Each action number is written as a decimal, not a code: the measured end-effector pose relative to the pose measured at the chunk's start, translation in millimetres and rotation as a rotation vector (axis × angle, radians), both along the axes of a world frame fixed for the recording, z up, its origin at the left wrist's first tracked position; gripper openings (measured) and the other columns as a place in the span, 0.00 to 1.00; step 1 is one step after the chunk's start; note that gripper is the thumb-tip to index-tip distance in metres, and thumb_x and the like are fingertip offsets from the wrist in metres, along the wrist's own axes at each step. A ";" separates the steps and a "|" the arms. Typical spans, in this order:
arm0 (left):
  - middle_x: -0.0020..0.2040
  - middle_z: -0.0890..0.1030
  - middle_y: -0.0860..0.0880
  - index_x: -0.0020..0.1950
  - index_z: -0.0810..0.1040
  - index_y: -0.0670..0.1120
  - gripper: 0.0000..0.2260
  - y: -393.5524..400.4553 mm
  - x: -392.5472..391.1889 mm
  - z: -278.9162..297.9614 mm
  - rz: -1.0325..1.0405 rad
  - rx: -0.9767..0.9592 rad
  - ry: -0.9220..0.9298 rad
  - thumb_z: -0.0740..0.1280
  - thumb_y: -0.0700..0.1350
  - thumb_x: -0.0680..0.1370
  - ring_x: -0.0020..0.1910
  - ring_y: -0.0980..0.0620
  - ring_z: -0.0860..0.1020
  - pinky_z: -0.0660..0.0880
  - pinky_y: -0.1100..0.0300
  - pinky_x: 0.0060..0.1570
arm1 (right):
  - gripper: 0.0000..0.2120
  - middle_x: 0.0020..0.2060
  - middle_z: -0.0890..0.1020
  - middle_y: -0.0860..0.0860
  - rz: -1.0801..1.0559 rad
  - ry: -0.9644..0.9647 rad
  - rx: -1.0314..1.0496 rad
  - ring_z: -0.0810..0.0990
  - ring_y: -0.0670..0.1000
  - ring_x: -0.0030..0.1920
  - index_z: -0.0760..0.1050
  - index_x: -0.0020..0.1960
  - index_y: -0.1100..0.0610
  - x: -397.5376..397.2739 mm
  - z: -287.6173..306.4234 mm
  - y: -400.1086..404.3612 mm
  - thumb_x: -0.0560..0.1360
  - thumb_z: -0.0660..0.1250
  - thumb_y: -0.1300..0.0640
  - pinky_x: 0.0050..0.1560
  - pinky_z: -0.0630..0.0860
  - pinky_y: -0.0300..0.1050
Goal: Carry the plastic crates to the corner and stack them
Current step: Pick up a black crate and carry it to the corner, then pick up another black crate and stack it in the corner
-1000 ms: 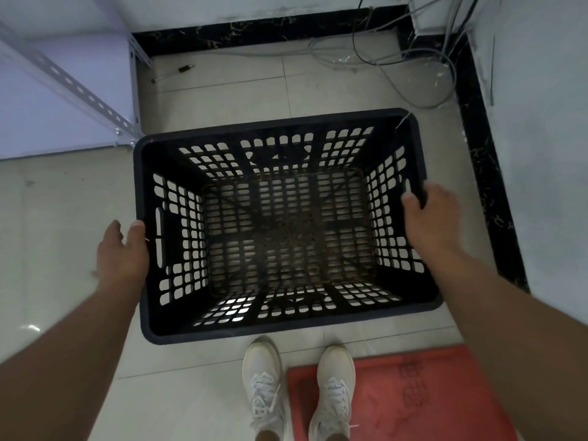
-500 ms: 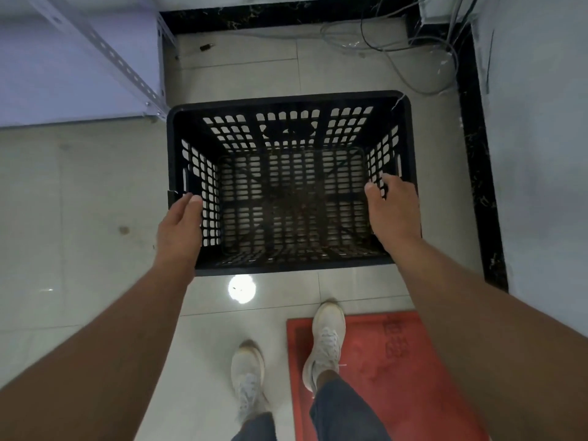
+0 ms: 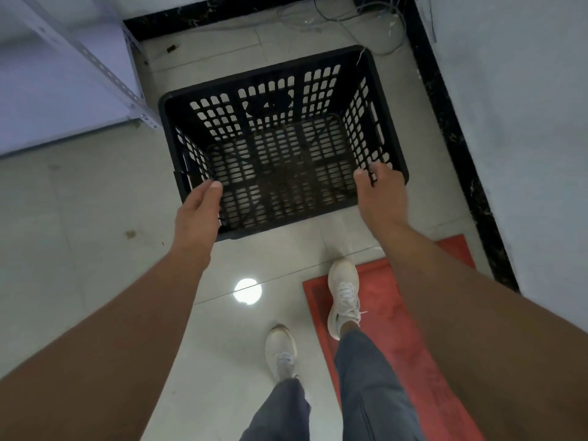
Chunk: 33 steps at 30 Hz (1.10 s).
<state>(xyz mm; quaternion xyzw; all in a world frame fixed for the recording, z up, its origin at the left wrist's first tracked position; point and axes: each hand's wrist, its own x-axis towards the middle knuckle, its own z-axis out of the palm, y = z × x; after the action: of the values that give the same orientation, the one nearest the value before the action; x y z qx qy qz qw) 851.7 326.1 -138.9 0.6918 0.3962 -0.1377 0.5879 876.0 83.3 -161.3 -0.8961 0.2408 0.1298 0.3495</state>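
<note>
Black plastic crate (image 3: 283,138) sits on the tiled floor (image 3: 95,218) near the corner, left hand (image 3: 199,211) and right hand (image 3: 380,192) gripping its side rims, a shelf frame (image 3: 95,65) left of it, loose cables (image 3: 366,30) beyond it, a red mat (image 3: 413,313) behind it.

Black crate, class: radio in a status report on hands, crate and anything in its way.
Left hand and right hand grip the side rims. Black crate near the corner, none beneath. Loose cables ahead.
</note>
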 end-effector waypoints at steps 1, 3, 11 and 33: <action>0.50 0.77 0.57 0.63 0.73 0.53 0.13 -0.9 -4.6 5.4 -0.025 -0.003 -0.003 0.61 0.52 0.79 0.48 0.60 0.75 0.72 0.61 0.51 | 0.24 0.61 0.76 0.58 -0.027 0.003 -0.003 0.76 0.57 0.59 0.71 0.67 0.60 -9.1 3.4 0.0 0.78 0.57 0.46 0.61 0.73 0.57; 0.53 0.77 0.54 0.63 0.73 0.53 0.13 -1.5 -14.4 13.5 -0.080 0.004 -0.009 0.61 0.52 0.79 0.51 0.57 0.75 0.71 0.62 0.50 | 0.24 0.62 0.76 0.58 -0.069 0.011 -0.010 0.75 0.57 0.60 0.70 0.68 0.60 -28.2 8.6 -0.4 0.78 0.57 0.47 0.62 0.72 0.55; 0.61 0.76 0.50 0.61 0.73 0.53 0.12 -25.0 -53.2 22.9 -0.293 -0.018 0.002 0.61 0.53 0.79 0.60 0.51 0.74 0.72 0.56 0.58 | 0.23 0.69 0.69 0.57 -0.244 0.061 0.064 0.71 0.55 0.66 0.67 0.72 0.57 -113.9 34.0 -17.1 0.80 0.57 0.49 0.67 0.66 0.47; 0.49 0.75 0.57 0.56 0.75 0.53 0.08 -209.5 -272.3 55.6 -0.828 -0.092 0.113 0.64 0.51 0.78 0.51 0.54 0.77 0.79 0.49 0.47 | 0.18 0.62 0.77 0.57 -0.868 -0.024 0.184 0.74 0.54 0.64 0.75 0.65 0.58 -432.2 75.4 -123.0 0.77 0.62 0.56 0.66 0.67 0.43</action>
<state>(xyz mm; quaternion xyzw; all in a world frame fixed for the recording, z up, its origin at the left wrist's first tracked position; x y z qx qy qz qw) 579.4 116.6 -83.3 0.7569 0.1098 -0.4176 0.4906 443.8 -39.7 -85.9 -0.6784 0.5783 -0.0184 0.4528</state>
